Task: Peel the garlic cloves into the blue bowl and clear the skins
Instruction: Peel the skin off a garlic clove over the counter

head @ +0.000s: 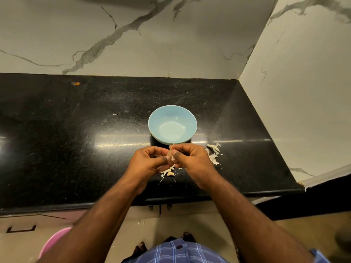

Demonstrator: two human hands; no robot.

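I stand at a black counter (76,130) with both hands raised just above it, on the near side of the blue bowl (172,124). My left hand (150,162) and my right hand (191,158) meet fingertip to fingertip, and between them I pinch a garlic clove (171,158). My fingers are curled in on both sides, thumbs pressed close to the clove, so only a pale sliver of it shows between them. A thin strip of skin (170,149) stands up from the clove, rising past my fingertips toward the bowl's near rim.

The bowl sits upright on the counter, just beyond my hands; I see nothing inside it but the shine of its glaze.

Loose skins (214,154) lie in a small heap on the counter just to the right of my right hand, near the bowl's right side. More scraps lie directly below my hands, and among them is a small curved piece (170,174); I cannot tell whether that is a clove or only a husk. A couple of thin strands trail from that pile toward the counter's front edge.

Behind the counter runs a marble-patterned wall (171,44). Down by my left arm, a pink tub (55,242) shows on the floor.
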